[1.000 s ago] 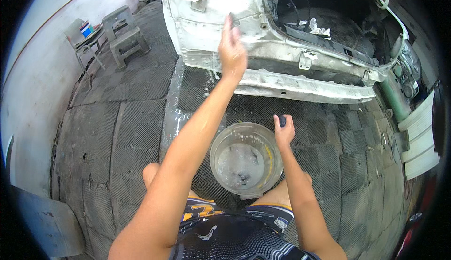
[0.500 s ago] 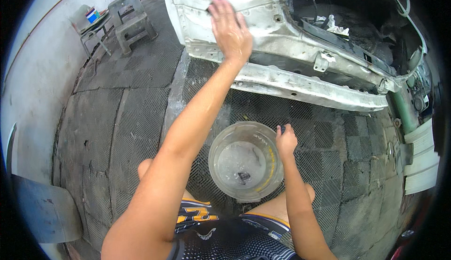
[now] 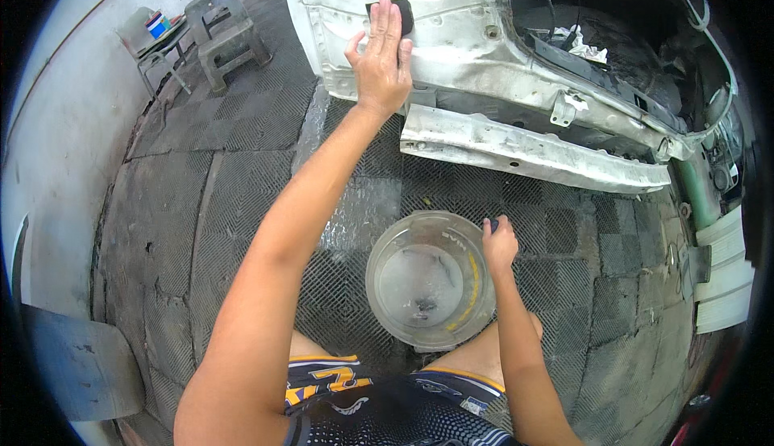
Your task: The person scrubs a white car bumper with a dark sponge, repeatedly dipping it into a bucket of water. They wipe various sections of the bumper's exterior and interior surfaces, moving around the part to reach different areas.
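Observation:
My left hand (image 3: 382, 63) reaches far forward with its fingers flat on a black square of sandpaper (image 3: 405, 19). It presses the sheet against a bare whitish metal car body panel (image 3: 451, 31). The thumb and little finger stick out to the sides. My right hand (image 3: 500, 246) is closed around a small dark object (image 3: 493, 224) at the right rim of a translucent bucket (image 3: 372, 265). Most of that object is hidden by the fingers. Cloudy water stands in the bucket, with a dark piece (image 3: 425, 307) in it. The bucket stands on the floor between my legs.
A metal sill (image 3: 524, 149) runs along the car's lower edge. Dark ribbed mats (image 3: 242, 204) cover the floor. Grey plastic chairs (image 3: 230, 35) stand by the wall at the far left. A blue-grey panel (image 3: 76, 361) lies near left, white panels (image 3: 726, 269) at right.
My left hand has turned, and the sandpaper has slid a little right and nearer on the panel, more of it showing. The view has shifted slightly. My right hand stays at the bucket's rim.

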